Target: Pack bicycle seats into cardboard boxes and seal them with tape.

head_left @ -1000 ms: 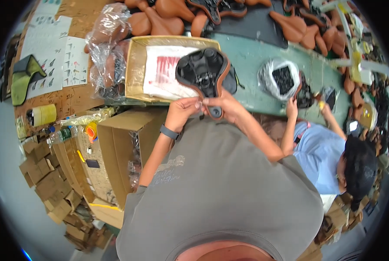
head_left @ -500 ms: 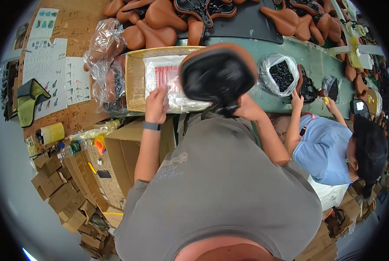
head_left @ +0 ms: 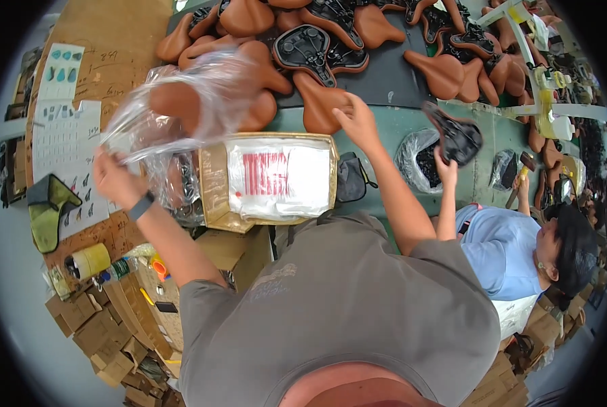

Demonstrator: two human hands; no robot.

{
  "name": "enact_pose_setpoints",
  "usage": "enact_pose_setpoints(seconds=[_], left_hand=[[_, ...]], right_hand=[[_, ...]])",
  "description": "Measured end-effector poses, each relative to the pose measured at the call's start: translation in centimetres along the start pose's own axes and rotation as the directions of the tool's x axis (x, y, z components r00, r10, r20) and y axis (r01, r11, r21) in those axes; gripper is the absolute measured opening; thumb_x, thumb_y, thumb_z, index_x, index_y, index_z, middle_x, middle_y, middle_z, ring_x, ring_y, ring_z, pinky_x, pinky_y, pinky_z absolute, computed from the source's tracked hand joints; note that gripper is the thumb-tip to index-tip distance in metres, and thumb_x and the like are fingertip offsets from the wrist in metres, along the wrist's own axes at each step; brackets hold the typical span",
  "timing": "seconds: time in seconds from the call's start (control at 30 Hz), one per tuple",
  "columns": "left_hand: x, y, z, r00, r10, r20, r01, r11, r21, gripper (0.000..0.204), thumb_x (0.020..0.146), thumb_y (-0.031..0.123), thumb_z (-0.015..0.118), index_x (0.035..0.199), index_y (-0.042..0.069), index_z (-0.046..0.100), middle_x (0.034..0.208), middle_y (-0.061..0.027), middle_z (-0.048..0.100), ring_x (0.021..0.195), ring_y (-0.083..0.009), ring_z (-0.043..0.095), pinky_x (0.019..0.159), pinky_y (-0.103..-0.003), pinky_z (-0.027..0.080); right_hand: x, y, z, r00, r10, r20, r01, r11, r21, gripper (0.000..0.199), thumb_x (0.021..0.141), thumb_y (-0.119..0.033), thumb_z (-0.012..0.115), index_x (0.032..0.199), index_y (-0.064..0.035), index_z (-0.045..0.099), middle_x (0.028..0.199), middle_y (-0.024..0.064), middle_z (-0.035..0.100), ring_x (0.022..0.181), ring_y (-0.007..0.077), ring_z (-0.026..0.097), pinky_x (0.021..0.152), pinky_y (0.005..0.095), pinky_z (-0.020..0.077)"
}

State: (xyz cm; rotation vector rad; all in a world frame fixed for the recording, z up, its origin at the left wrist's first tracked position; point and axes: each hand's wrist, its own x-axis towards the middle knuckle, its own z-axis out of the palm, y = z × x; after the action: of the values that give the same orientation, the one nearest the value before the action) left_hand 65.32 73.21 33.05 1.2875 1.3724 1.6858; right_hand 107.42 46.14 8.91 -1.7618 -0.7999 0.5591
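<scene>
My left hand (head_left: pixel 119 180) is closed on the edge of a clear plastic bag (head_left: pixel 218 81), blurred by motion, above the bagged saddles on the left. A brown bicycle saddle (head_left: pixel 174 108) shows through the plastic; whether it lies inside this bag or under it I cannot tell. My right hand (head_left: pixel 357 122) reaches over the bench, thumb and fingers apart, at the right edge of another brown saddle (head_left: pixel 317 105). Between my arms sits an open cardboard box (head_left: pixel 215 183) with a stack of white plastic bags (head_left: pixel 310 173) printed in red.
A dark grey pouch (head_left: pixel 351 180) lies right of the box. More brown saddles (head_left: pixel 245 17) are heaped at the back. On the right, a co-worker (head_left: pixel 500 251) holds an upturned saddle (head_left: pixel 459 139) and a hammer (head_left: pixel 527 161), beside a bag of black parts (head_left: pixel 419 163).
The upturned saddle has left my right hand, which has moved up to another saddle. My left hand has swung left with clear plastic. The co-worker has raised a saddle. The view has shifted.
</scene>
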Motion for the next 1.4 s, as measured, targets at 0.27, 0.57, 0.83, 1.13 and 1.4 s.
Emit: enact_pose_setpoints(seconds=[0.27, 0.57, 0.83, 1.13, 1.4], left_hand=[[-11.7, -5.6, 5.6, 0.973, 0.12, 0.196, -0.177, 0.936, 0.306, 0.038, 0.108, 0.01, 0.07, 0.142, 0.0, 0.059, 0.139, -0.0111, 0.066, 0.121, -0.0206, 0.065, 0.099, -0.033, 0.056], [-30.5, -11.5, 0.6, 0.549, -0.189, 0.814, -0.208, 0.913, 0.352, 0.026, 0.102, 0.01, 0.077, 0.126, 0.002, 0.078, 0.105, -0.0148, 0.082, 0.089, -0.0254, 0.081, 0.079, -0.037, 0.063], [-39.6, -21.6, 1.2, 0.315, -0.326, 0.891, -0.333, 0.841, 0.426, 0.02, 0.103, 0.027, 0.074, 0.112, 0.011, 0.081, 0.096, -0.0153, 0.082, 0.089, -0.0369, 0.079, 0.077, -0.046, 0.062], [-45.7, -33.8, 1.6, 0.295, -0.433, 0.852, -0.429, 0.737, 0.523, 0.029, 0.098, 0.036, 0.082, 0.098, 0.007, 0.078, 0.108, -0.0186, 0.074, 0.098, -0.041, 0.072, 0.086, -0.052, 0.057], [-45.2, -33.4, -1.1, 0.404, -0.623, 0.67, 0.192, 0.774, 0.604, 0.026, 0.111, 0.021, 0.06, 0.11, 0.003, 0.079, 0.103, -0.011, 0.081, 0.094, -0.0191, 0.077, 0.083, -0.037, 0.061]], right_hand=[[12.6, 7.5, 14.7, 0.942, -0.308, 0.132, 0.271, 0.471, -0.839, 0.101, 0.08, -0.025, 0.09, 0.167, -0.0048, 0.042, 0.127, 0.019, 0.065, 0.119, 0.0372, 0.06, 0.102, 0.0495, 0.0496], [10.5, 4.5, 9.6, 0.987, 0.04, 0.157, 0.116, 0.506, -0.855, 0.114, 0.068, -0.045, 0.099, 0.162, -0.0074, 0.047, 0.129, 0.016, 0.072, 0.123, 0.0382, 0.063, 0.103, 0.0515, 0.0484], [-10.4, 4.8, -8.9, 0.989, -0.033, -0.146, -0.014, 0.95, -0.313, 0.062, 0.078, -0.032, 0.097, 0.124, -0.0005, 0.068, 0.11, 0.0202, 0.083, 0.103, 0.0367, 0.082, 0.091, 0.046, 0.0633], [-35.3, 7.6, -15.3, 0.973, 0.227, -0.032, -0.197, 0.758, -0.622, 0.078, 0.086, -0.008, 0.083, 0.158, -0.0022, 0.051, 0.134, 0.0286, 0.073, 0.126, 0.0502, 0.069, 0.106, 0.0539, 0.0569], [-33.5, 14.4, -16.3, 0.491, 0.776, 0.397, -0.846, 0.533, 0.004, 0.073, 0.094, -0.049, 0.088, 0.144, -0.0034, 0.061, 0.11, 0.0123, 0.078, 0.089, 0.0214, 0.074, 0.086, 0.0392, 0.0621]])
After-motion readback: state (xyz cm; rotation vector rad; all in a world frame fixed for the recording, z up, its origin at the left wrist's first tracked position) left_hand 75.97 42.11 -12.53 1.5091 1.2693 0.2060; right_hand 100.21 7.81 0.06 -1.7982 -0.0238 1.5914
